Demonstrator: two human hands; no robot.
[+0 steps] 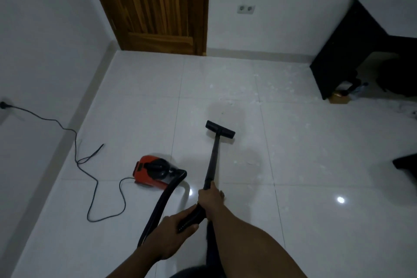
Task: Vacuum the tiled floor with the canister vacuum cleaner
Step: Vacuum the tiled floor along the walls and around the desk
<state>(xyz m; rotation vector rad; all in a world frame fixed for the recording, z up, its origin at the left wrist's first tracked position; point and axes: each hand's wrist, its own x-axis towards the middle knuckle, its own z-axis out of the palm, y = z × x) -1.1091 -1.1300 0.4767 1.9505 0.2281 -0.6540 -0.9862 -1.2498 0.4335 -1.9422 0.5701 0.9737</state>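
Note:
A red and black canister vacuum (153, 172) sits on the white tiled floor (316, 210) to my left. Its black hose (161, 201) curves from the canister to the handle. My left hand (173, 236) grips the hose end of the handle. My right hand (211, 198) grips the black wand (213, 160) just ahead of it. The wand slopes forward to the flat black floor nozzle (220, 129), which rests on a tile. Pale dust and scraps (266, 88) are scattered beyond the nozzle and to its right.
A black power cord (90, 165) loops over the floor from a wall plug (3, 104) on the left. A wooden door (158, 7) stands ahead. A black desk (352, 52) with small items beneath is at right, a dark object (406, 165) at the right edge.

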